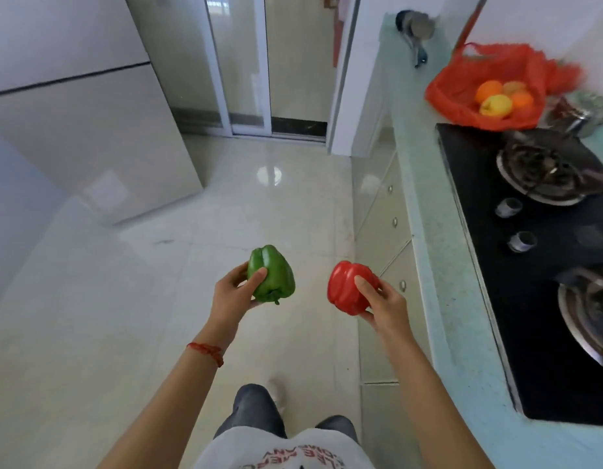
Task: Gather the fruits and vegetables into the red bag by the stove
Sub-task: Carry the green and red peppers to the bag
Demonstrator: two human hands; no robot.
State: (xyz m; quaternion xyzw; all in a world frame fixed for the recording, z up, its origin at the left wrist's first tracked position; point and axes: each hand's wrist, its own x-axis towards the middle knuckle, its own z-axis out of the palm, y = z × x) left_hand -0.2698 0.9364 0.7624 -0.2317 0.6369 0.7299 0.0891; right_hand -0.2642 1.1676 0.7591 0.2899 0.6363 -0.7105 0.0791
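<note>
Partly done, judging by the red bag [462, 106]: lying open on the counter [425, 204] just beyond the far edge of the black gas stove [543, 299], with two oranges [489, 90] and a yellow pepper [495, 105] already inside, plus one more yellowish fruit too blurred to name. Still out of the bag: a green bell pepper [272, 275], gripped in the left hand [234, 296] with the fingers [257, 277] curled round its side, and a red bell pepper [350, 288], gripped in the right hand [383, 308] with thumb across its front and the other fingers wrapped underneath. Both carried over the pale tiled floor [225, 214], left of the stove and short of it, well apart from the bag. Left to do, by this reckoning: walk on past the stove, bring both peppers over the bag's open mouth and drop them in beside the fruit. Whether more produce waits elsewhere cannot be told; none shows on the counter by the stove. Also beside the bag, on its far right, some metal dishes, blurred.
</note>
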